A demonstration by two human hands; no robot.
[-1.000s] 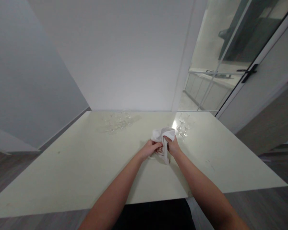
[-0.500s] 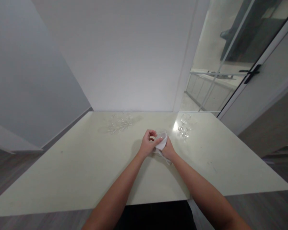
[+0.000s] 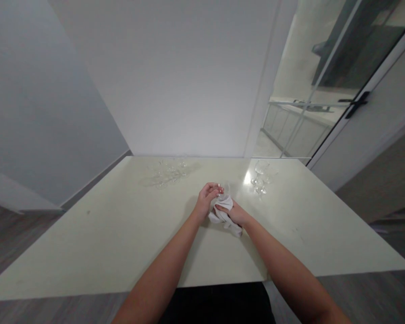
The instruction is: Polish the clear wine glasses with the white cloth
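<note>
As the left grip (image 3: 205, 197) holds a glass (image 3: 226, 190): upper part uncovered
Right grip (image 3: 236, 213): closed on bunched cloth (image 3: 221, 216)
Bench (image 3: 121, 243), far edge: other glasses (image 3: 261, 168)

Light's kinda dim and flat on my end, with one harsh glare spot on the shiny surface (image 3: 114, 238) and soft shadows near the arms. Wide-angle view stretches stuff toward the edges, and the clear glasses (image 3: 170, 170) look smeary.
</note>
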